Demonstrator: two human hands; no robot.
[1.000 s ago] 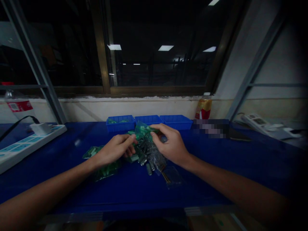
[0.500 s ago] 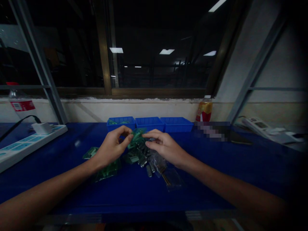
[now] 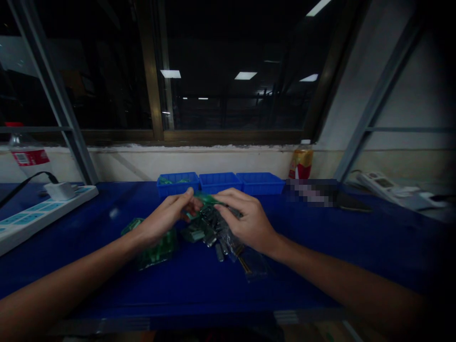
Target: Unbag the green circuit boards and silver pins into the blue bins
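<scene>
A small green plastic bag (image 3: 205, 198) is stretched between my two hands, above a loose pile. My left hand (image 3: 173, 211) has its fingers curled at the bag's left end. At the other end my right hand (image 3: 249, 219) pinches it between thumb and fingers. Below lies the pile of small metallic pieces (image 3: 220, 251), mixed with green and clear bags; their exact kind is too dark to tell. A clear bag with thin brownish pins (image 3: 245, 264) rests at the pile's near right. Under my left wrist, more green bags (image 3: 156, 251) lie on the table, partly hidden.
Three blue bins stand in a row at the back; the left bin (image 3: 178, 190) holds green bags. A white power strip (image 3: 46, 209) lies at left, near a red-labelled bottle (image 3: 30, 156). Another bottle (image 3: 301, 164) and a dark flat object (image 3: 352, 203) are at right.
My left hand has turned, its thumb now uppermost and fingers curled under. My right fingers have closed more on the bag, which now lies flatter between the hands. The view has shifted slightly.
</scene>
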